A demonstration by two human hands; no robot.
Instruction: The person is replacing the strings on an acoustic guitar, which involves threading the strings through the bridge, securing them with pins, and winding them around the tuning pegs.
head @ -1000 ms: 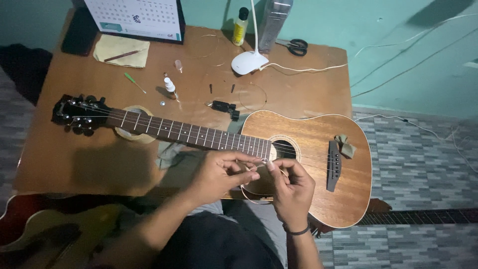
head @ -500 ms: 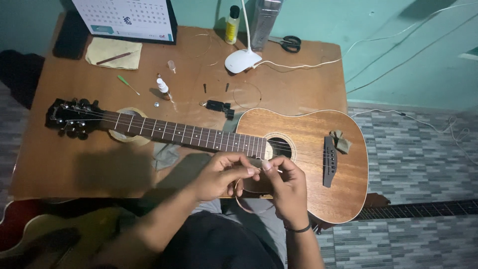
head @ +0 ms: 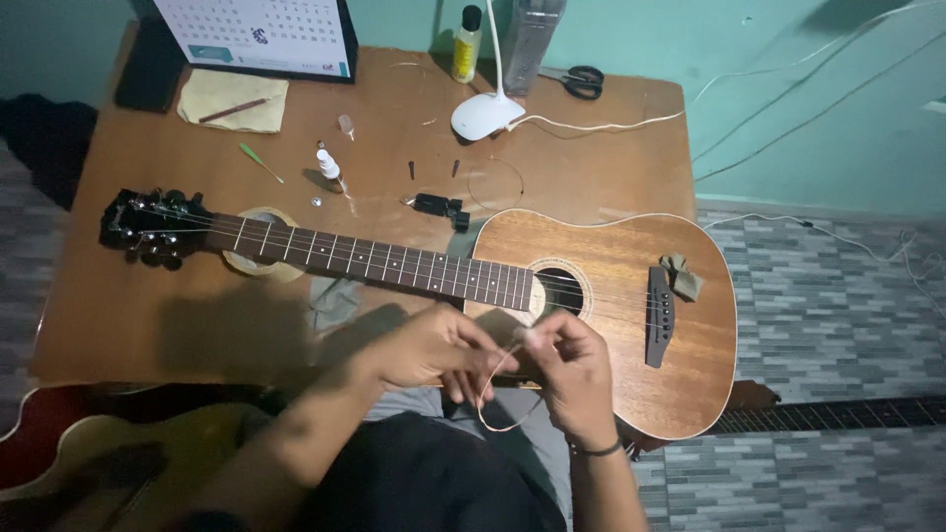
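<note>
Both hands meet just below the guitar's (head: 611,305) soundhole: the left hand (head: 434,350) and right hand (head: 572,365) each pinch a thin guitar string (head: 493,394), their grip closed on it. Its loop sags toward the lap. It looks light, springy and slippery, best held near its ends. The guitar lies across the desk (head: 148,315).

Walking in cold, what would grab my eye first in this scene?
Most striking is the brown acoustic guitar lying flat across the wooden table, its headstock toward the left. Just in front of it, the left hand and right hand pinch a thin looped guitar string between them near the soundhole. At the table's far edge stand a white desk lamp and a desk calendar.
</note>
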